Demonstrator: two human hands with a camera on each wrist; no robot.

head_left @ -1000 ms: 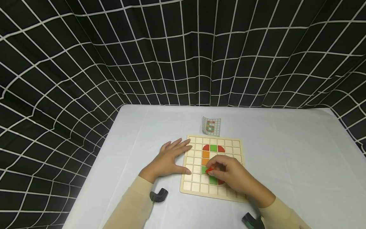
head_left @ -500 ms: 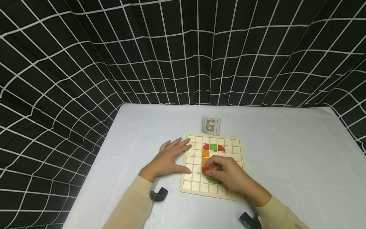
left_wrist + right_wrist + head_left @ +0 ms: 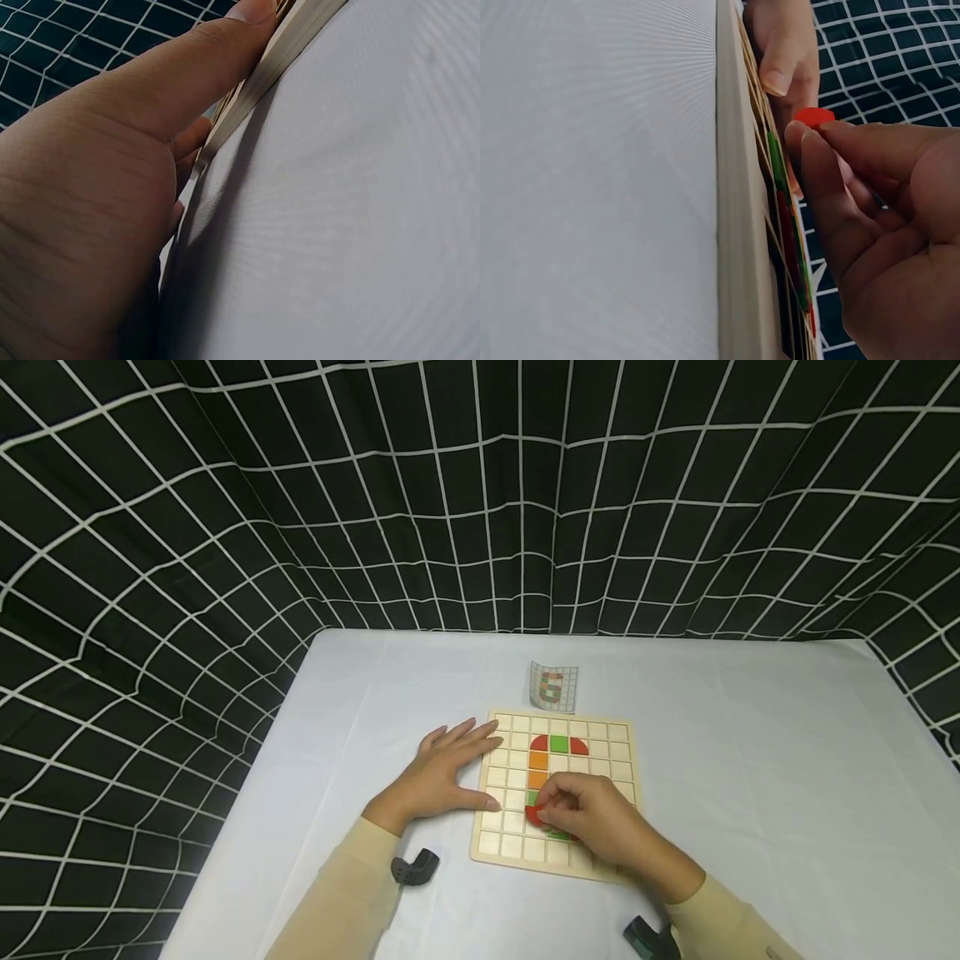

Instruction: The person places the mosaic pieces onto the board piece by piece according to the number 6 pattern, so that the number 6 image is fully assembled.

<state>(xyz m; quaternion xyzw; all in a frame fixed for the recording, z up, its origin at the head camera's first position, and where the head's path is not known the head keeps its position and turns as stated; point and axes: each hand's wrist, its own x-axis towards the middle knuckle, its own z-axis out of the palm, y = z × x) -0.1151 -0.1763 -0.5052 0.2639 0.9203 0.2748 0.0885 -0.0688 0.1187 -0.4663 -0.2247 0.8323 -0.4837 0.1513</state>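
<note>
A wooden grid board (image 3: 501,843) lies on the table, with red, orange and green tiles set in its cells. My right hand (image 3: 600,810) pinches a red quarter-round tile (image 3: 534,816) between thumb and fingertips, close over the lower part of the pattern. In the right wrist view the red tile (image 3: 814,117) sticks out past the fingertips, above the board's surface. My left hand (image 3: 438,779) lies spread at the board's left edge, thumb and fingertips resting on it. Part of the lower pattern, with a green tile (image 3: 557,835), is partly hidden by the right hand.
Behind the board lies a small curled pattern card (image 3: 553,687) printed with a coloured figure on a grid. White cloth covers the table (image 3: 750,735). A black curtain (image 3: 480,493) with white grid lines surrounds its back and sides. Dark wrist devices (image 3: 416,867) sit by both sleeves.
My right hand has shifted a little left and toward the body, and the red tile has turned flatter, now near the cell below the left green tile. My left hand stays in place.
</note>
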